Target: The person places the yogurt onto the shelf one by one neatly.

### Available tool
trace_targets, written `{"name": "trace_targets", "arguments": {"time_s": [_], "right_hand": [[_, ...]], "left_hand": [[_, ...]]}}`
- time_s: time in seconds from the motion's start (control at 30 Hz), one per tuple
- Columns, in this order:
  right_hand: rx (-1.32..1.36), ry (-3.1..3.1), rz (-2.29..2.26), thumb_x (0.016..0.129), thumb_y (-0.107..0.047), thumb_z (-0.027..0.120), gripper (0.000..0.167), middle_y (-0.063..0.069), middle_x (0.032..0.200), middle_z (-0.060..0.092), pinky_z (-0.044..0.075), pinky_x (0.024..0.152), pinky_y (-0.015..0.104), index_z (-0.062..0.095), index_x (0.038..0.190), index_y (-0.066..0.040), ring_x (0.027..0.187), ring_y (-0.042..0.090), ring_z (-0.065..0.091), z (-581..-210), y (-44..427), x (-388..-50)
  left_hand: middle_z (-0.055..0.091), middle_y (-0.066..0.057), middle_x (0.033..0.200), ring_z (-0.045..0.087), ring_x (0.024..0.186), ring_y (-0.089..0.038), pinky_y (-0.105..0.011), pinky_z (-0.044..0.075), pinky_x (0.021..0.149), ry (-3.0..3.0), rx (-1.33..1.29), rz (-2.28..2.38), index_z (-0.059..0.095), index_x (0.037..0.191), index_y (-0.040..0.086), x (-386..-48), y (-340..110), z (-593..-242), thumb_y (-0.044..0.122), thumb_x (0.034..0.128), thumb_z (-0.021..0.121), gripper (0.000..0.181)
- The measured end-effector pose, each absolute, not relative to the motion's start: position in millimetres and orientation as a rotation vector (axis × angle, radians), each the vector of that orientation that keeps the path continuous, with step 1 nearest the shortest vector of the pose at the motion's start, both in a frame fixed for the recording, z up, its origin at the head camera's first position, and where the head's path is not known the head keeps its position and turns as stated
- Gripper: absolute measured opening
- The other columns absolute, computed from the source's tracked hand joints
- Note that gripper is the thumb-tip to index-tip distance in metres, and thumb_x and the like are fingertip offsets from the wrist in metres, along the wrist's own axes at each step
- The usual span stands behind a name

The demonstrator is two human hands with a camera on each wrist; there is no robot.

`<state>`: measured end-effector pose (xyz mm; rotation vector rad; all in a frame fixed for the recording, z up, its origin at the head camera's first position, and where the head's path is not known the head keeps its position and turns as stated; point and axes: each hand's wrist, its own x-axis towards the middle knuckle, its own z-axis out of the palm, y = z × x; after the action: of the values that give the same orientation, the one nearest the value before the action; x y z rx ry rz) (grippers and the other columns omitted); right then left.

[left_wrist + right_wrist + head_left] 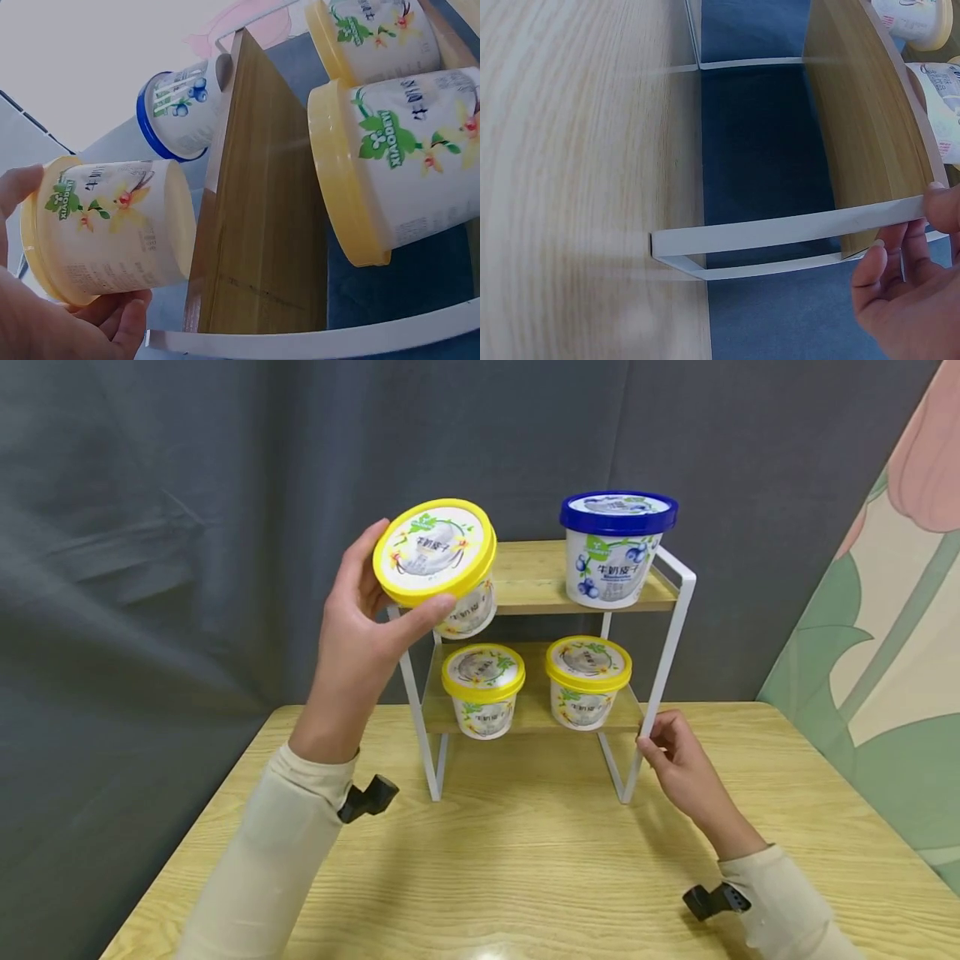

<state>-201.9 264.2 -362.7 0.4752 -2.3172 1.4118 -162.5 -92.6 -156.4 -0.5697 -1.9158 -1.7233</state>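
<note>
My left hand (358, 622) grips a yellow-lidded ice cream tub (433, 550), tilted with its lid toward me, at the left end of the upper shelf (528, 578). In the left wrist view the tub's base is close to that board's edge; I cannot tell whether they touch. My right hand (688, 770) pinches the white front right leg (663, 652) of the two-tier rack, beside the lower board. In the right wrist view the thumb lies on the metal bar (802, 229) with fingers curled behind it.
A taller blue-lidded tub (613, 564) stands upright on the upper shelf's right end. Two yellow-lidded tubs, one left (483, 692) and one right (588, 683), stand on the lower shelf. The rack stands on a wooden table (495, 860) before a dark curtain (172, 568).
</note>
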Motion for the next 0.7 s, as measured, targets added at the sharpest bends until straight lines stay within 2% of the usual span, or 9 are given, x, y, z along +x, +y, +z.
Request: {"name": "trace_targets", "arguments": {"time_s": [0.23, 0.33, 0.6, 0.7], "right_hand": [[0.48, -2.305, 1.424, 0.1, 0.003, 0.052, 0.014, -0.008, 0.093, 0.054, 0.044, 0.067, 0.02, 0.045, 0.111, 0.006, 0.083, 0.002, 0.052, -364, 264, -202], [0.481, -2.306, 1.419, 0.1, 0.003, 0.052, 0.013, -0.006, 0.093, 0.054, 0.043, 0.067, 0.021, 0.045, 0.111, 0.006, 0.082, 0.003, 0.052, -364, 265, -201], [0.475, -2.3, 1.423, 0.1, 0.002, 0.052, 0.013, -0.006, 0.093, 0.054, 0.043, 0.067, 0.021, 0.045, 0.11, 0.005, 0.083, 0.003, 0.052, -364, 265, -202], [0.491, -2.299, 1.428, 0.1, 0.002, 0.052, 0.013, -0.01, 0.093, 0.054, 0.044, 0.067, 0.021, 0.045, 0.111, 0.005, 0.083, 0.003, 0.052, -364, 264, -202]], "left_hand": [[0.055, 0.001, 0.142, 0.053, 0.122, -0.016, -0.033, 0.043, 0.108, -2.028, -0.563, -1.803, 0.032, 0.153, 0.021, -176, -84, -139, 0.024, 0.0832, 0.078, 0.084], [0.055, -0.001, 0.141, 0.053, 0.122, -0.017, -0.035, 0.045, 0.106, -2.043, -0.573, -1.873, 0.03, 0.151, 0.02, -182, -79, -134, 0.024, 0.0853, 0.076, 0.08], [0.052, -0.005, 0.135, 0.056, 0.116, -0.024, -0.042, 0.048, 0.092, -2.024, -0.589, -2.034, 0.026, 0.151, 0.022, -199, -67, -130, 0.03, 0.0924, 0.065, 0.071], [0.049, -0.005, 0.133, 0.054, 0.116, -0.025, -0.041, 0.045, 0.097, -2.047, -0.578, -2.048, 0.024, 0.151, 0.022, -203, -68, -129, 0.031, 0.0944, 0.063, 0.069]]}}
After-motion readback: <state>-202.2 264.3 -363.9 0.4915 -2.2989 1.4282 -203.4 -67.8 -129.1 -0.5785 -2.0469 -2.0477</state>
